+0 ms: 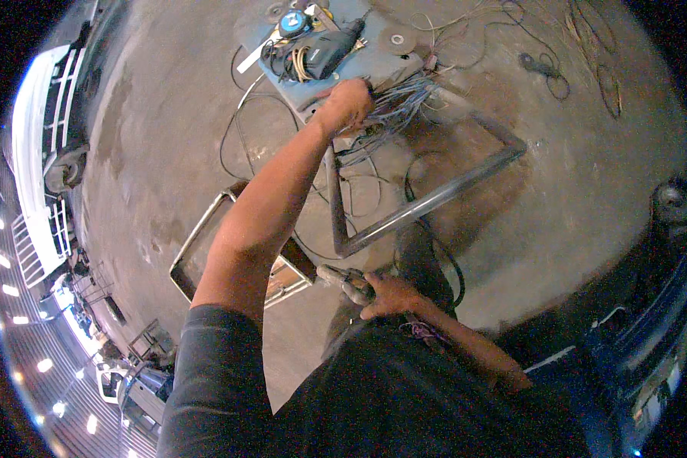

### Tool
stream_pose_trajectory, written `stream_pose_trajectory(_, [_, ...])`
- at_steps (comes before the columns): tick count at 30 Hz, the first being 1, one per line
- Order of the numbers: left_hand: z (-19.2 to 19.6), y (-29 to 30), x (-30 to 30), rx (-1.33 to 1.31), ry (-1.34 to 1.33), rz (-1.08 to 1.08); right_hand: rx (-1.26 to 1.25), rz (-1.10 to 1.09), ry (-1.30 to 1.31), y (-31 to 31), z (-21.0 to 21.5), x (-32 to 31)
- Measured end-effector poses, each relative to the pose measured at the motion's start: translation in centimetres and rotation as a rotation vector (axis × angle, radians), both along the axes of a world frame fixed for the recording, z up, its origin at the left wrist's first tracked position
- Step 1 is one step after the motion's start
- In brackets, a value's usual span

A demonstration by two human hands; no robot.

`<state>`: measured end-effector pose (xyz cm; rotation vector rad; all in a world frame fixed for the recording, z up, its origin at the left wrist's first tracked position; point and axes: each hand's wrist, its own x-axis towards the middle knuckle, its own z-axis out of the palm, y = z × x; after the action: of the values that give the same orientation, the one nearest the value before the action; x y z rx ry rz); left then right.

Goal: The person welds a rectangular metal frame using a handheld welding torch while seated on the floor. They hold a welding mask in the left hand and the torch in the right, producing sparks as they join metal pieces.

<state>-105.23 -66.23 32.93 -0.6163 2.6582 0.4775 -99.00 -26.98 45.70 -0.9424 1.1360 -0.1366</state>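
My left hand (349, 105) reaches out to the near edge of a blue board (294, 90), its fingers curled closed. What they grip is hidden from this side. Right against those fingers lies a loose bundle of thin grey welding rods (404, 99). Close to my body, my right hand (389, 296) is wrapped round a worn welding electrode holder (347, 282), whose jaw end points left. Between the two hands stands a bent metal tube frame (443, 200). On the board rests a black corded power tool (328, 55), its cable bunched beside it.
A round blue-faced item (293, 24) lies at the board's far side. Cables (237, 126) trail over the concrete floor. A rectangular metal frame (177, 269) sits below my left forearm. At lower right is a dark blue vehicle (649, 343); a white-railed structure (46, 137) stands far left.
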Motion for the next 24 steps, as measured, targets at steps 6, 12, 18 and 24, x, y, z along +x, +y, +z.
stream_pose_trajectory(6, [2.9,2.6,-7.8,0.051,-0.080,-0.082,0.002,-0.165,0.043,1.8,-2.0,-0.1])
stream_pose_trajectory(12, [4.7,2.2,-10.4,0.064,-0.184,-0.005,0.019,-0.226,0.027,2.0,-2.3,-0.8])
stream_pose_trajectory(18, [4.4,2.4,-9.7,0.035,-0.103,-0.089,0.035,-0.198,0.009,1.4,-1.3,-2.2])
stream_pose_trajectory(24, [3.9,3.3,-10.8,0.016,-0.122,-0.044,0.062,-0.214,0.013,1.4,-1.0,-2.7])
